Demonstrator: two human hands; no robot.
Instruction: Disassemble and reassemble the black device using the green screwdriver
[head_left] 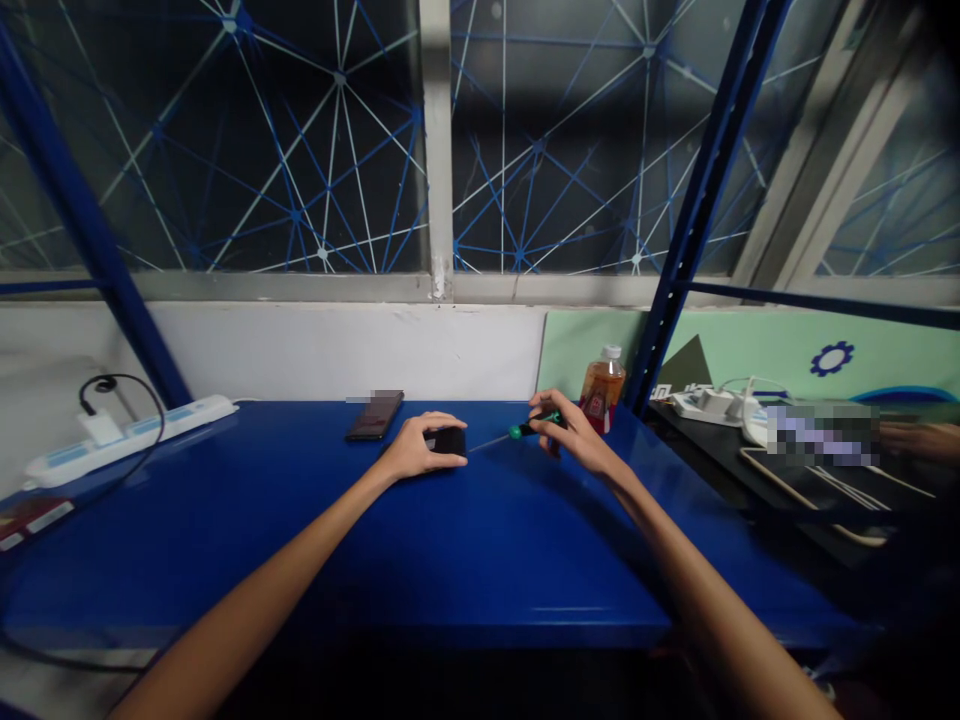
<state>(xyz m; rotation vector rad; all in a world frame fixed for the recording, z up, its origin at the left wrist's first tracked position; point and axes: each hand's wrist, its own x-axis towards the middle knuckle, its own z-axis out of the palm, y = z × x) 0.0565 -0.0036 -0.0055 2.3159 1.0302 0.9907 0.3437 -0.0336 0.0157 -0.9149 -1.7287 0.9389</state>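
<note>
My left hand (pixel 420 448) is closed around a small black box-like object (pixel 448 442), thumb on the near side and fingers on the far side. What the object is, I cannot make out. In my right hand (pixel 566 432) is a screwdriver (pixel 516 432) with a green and black handle. Its thin metal shaft points left, and the tip is close to the right side of the black object. Whether the tip touches it, I cannot tell. Both hands are over the blue table (pixel 495 560).
A dark phone (pixel 375 416) lies behind my left hand. Behind my right hand stands a bottle (pixel 603 390) of reddish drink. On the left are a white power strip (pixel 135 440) and a black cable. To the right, another person's hand (pixel 919 440) is over a black surface with cables.
</note>
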